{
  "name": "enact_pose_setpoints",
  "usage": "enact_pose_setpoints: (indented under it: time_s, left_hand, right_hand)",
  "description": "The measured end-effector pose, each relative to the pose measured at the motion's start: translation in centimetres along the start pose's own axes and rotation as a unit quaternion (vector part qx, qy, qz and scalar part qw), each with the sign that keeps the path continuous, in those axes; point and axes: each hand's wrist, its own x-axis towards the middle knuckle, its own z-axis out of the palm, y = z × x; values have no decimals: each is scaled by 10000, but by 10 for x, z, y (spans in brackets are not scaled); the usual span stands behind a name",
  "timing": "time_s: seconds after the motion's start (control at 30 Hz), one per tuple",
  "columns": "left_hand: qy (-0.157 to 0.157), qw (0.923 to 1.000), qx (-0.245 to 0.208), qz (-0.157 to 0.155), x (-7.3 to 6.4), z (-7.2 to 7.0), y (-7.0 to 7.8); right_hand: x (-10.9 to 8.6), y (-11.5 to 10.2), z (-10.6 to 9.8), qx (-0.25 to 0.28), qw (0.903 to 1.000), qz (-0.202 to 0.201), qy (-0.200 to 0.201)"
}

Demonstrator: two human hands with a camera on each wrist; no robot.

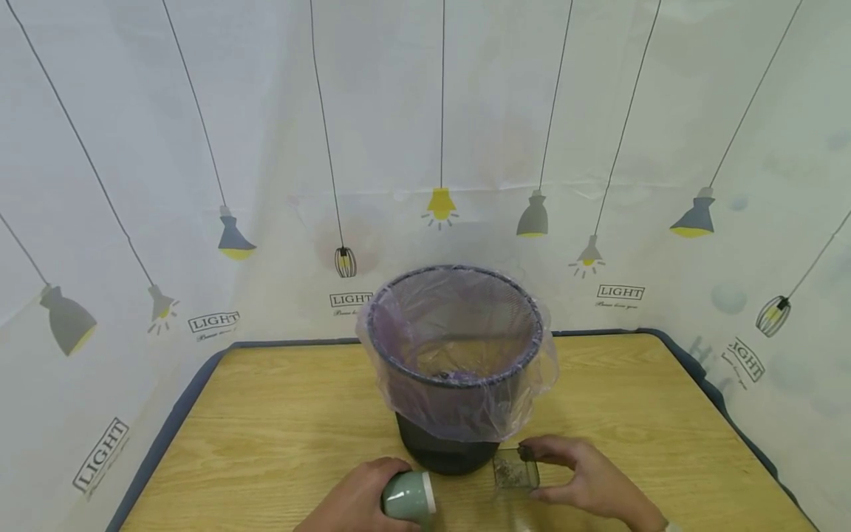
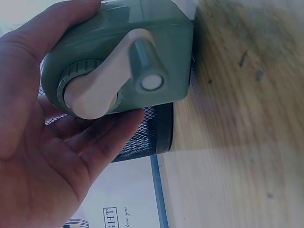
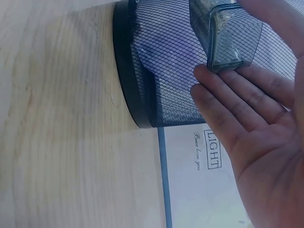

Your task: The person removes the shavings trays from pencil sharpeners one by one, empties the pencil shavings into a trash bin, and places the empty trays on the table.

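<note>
My left hand (image 1: 359, 496) grips a green pencil sharpener (image 1: 404, 496) with a pale rim, tipped on its side just over the table. In the left wrist view its cream crank arm (image 2: 107, 76) and green knob (image 2: 147, 66) face the camera, with fingers wrapped round the body. To the right, my right hand (image 1: 592, 476) pinches a clear shavings drawer (image 1: 514, 471) between thumb and fingers. Bits of pencil shavings (image 3: 222, 23) show inside the drawer in the right wrist view. Sharpener and drawer are apart, both near the foot of a bin.
A black mesh bin (image 1: 445, 452) stands upright in the middle, lined with a thin pinkish plastic bag (image 1: 459, 414); something dark lies at its bottom. The wooden table (image 1: 286, 414) ends at a lamp-printed backdrop (image 1: 399, 133) behind and on both sides.
</note>
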Motion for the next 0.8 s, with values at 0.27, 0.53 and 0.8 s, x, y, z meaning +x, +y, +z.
enact_pose_setpoints:
  time_s: [0.27,0.53,0.8]
  left_hand:
    - [-2,10000,-16,-74,-1,-2,-3]
    - [-6,9999,-12,-147,-1,-3,-6]
    - [-31,9996,-86,-267,-2,-5,-6]
  right_hand:
    - [-2,-1,-7,34,9998,114,170]
    - [-7,-1,-14,71,9992,339,197]
    - [-13,-2,-22,97,9993,142,325]
